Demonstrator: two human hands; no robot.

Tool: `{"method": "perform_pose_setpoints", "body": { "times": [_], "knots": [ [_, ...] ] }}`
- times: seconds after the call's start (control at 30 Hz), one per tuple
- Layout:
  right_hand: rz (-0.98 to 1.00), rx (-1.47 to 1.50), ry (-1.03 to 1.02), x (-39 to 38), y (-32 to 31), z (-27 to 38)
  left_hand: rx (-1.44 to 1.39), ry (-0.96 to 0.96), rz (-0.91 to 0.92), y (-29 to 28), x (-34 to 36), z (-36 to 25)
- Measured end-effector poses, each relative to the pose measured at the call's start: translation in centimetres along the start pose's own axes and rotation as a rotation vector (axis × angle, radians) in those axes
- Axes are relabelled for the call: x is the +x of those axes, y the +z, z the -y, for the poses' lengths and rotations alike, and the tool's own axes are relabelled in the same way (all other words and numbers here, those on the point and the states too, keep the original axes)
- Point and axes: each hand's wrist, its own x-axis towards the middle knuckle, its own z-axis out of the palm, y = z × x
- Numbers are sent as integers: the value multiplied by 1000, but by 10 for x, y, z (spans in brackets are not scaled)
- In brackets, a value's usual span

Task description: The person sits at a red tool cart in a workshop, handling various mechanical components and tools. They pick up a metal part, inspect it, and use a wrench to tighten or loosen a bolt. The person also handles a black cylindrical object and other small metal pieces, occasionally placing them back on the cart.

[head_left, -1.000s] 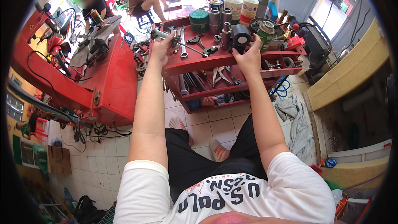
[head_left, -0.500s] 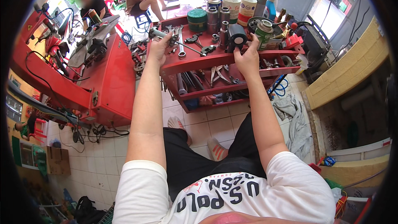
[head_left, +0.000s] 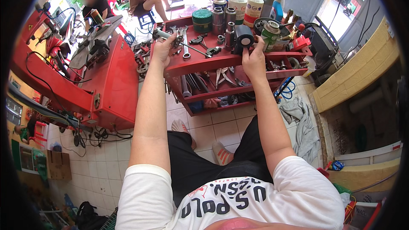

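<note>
My left hand [head_left: 161, 52] is closed at the left end of a red tool cart's top, around a grey-handled metal tool [head_left: 162, 34]. Part of that tool is hidden by the fingers, and a thin rod runs rightward from near it. Toward the cart's right side, my right hand [head_left: 254, 61] has its thumb and fingers on a black cylindrical thing [head_left: 243, 36] with a pale round end. Its exact kind I cannot tell. Between the hands lie a combination wrench [head_left: 186, 47] and a small black tool [head_left: 214, 50]. A green spray can [head_left: 271, 34] stands just right of my right hand.
The red cart [head_left: 204, 64] has a lower shelf with pliers [head_left: 222, 76]. Bottles [head_left: 237, 8], metal cylinders and a green tub [head_left: 202, 20] stand at its back. A red machine [head_left: 115, 85] is on the left, a grey cloth [head_left: 302, 123] on the floor. Several people sit beyond.
My right hand has shifted slightly, its thumb moving a little rightward along the black cylindrical thing. My left hand stays where it was.
</note>
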Motion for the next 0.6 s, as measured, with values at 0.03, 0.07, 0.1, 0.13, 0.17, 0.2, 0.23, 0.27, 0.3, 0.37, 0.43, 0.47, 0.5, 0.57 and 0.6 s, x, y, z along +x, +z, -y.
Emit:
{"method": "perform_pose_setpoints", "body": {
  "times": [0.03, 0.07, 0.1, 0.13, 0.17, 0.2, 0.23, 0.27, 0.3, 0.37, 0.43, 0.47, 0.5, 0.57, 0.6],
  "knots": [
    [0, 4, -3, 0, 0, 0, 4, 0, -2, -1, 1, 0],
    [-1, 8, -6, 0, 1, -1, 7, 0, -4, -2, 1, 0],
    [0, 4, -2, 1, 1, -2, 3, 0, -3, -1, 2, 1],
    [1, 0, 3, 1, 1, -3, -1, 0, -2, -1, 2, 1],
    [1, -4, 7, 1, 1, -4, -6, 0, -1, 0, 2, 2],
    [1, 2, 10, 1, 1, -2, 3, -4, -2, -2, 3, 2],
    [2, 7, 12, 1, 2, -1, 11, -8, -3, -4, 4, 2],
    [2, 13, 14, 1, 2, 0, 20, -13, -4, -6, 4, 2],
    [0, 9, 8, 1, 1, 0, 18, -13, -5, -5, 4, 2],
    [-2, 3, -4, 1, 0, 0, 14, -14, -5, -3, 4, 3],
    [23, -2, -3, -1, -2, 6, 9, -11, -13, -5, 4, 3],
    [35, -4, -3, -1, -2, 8, 7, -9, -17, -6, 4, 3],
    [28, -12, -7, -1, -2, 7, 5, -9, -13, -5, 4, 4],
    [14, -28, -14, 1, -2, 4, 3, -10, -6, -5, 5, 4],
    [16, -28, -4, 1, -2, 5, 4, -10, -4, -6, 6, 4]
  ]
}}
